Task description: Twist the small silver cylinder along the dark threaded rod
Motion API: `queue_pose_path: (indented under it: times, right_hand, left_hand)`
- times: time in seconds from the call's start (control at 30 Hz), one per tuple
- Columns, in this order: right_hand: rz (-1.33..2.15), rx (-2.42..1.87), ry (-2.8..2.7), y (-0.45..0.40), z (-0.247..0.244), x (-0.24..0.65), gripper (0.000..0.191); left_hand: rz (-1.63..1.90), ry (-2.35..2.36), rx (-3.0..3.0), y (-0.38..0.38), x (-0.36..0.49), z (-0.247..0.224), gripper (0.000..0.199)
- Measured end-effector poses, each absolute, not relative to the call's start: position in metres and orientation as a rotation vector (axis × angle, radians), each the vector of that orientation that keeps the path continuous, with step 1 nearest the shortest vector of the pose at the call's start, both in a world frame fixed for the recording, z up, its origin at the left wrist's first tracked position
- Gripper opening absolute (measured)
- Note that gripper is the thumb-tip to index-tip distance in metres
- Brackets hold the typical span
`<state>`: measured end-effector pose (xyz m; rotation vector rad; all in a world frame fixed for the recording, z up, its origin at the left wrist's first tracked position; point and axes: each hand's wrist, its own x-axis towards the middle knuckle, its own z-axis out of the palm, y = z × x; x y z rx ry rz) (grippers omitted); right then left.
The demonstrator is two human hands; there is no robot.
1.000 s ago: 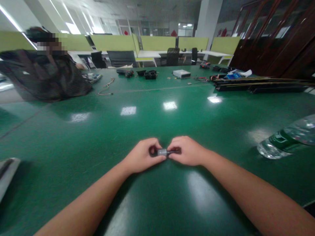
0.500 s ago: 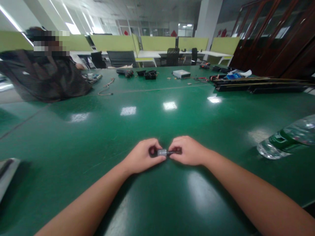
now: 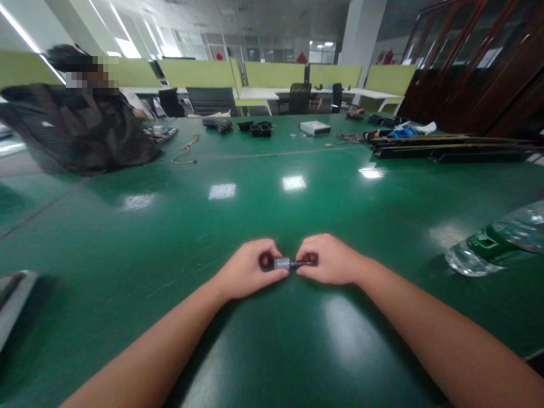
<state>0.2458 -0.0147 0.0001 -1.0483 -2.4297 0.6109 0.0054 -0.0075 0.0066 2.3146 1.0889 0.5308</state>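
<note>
My left hand (image 3: 250, 270) is closed, with thumb and fingers pinching a small grey cylinder (image 3: 281, 263) that has a dark end inside the palm. From its right side a thin dark rod-like part (image 3: 301, 263) runs into my right hand (image 3: 326, 259), whose thumb and fingertips are closed around it. The two pieces lie in one line, level, just over the green tabletop (image 3: 255, 221). What kind of item this is I cannot make out, nor whether the two parts are joined. My fingers hide both ends.
A clear water bottle (image 3: 497, 243) lies at the right, and a pale-edged object (image 3: 17, 300) at the left edge. Toward the back are a dark bag (image 3: 85, 136) with a person behind it, a cable (image 3: 185, 150), a white box (image 3: 315, 128) and long black strips (image 3: 450, 148).
My right hand has shifted slightly to the right, and a little more of the dark rod shows between the hands. My left hand stays nearly still, keeping its grip.
</note>
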Motion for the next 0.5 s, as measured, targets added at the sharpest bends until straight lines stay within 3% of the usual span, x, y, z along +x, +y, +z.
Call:
queue_pose_path:
  times: [0.5]
  right_hand:
    - [0.614,-1.070,-2.444,-0.0148,0.0040,0.2502,0.010]
  left_hand:
    - [0.528,1.086,2.319,-0.0074,0.0054,0.0073,0.022]
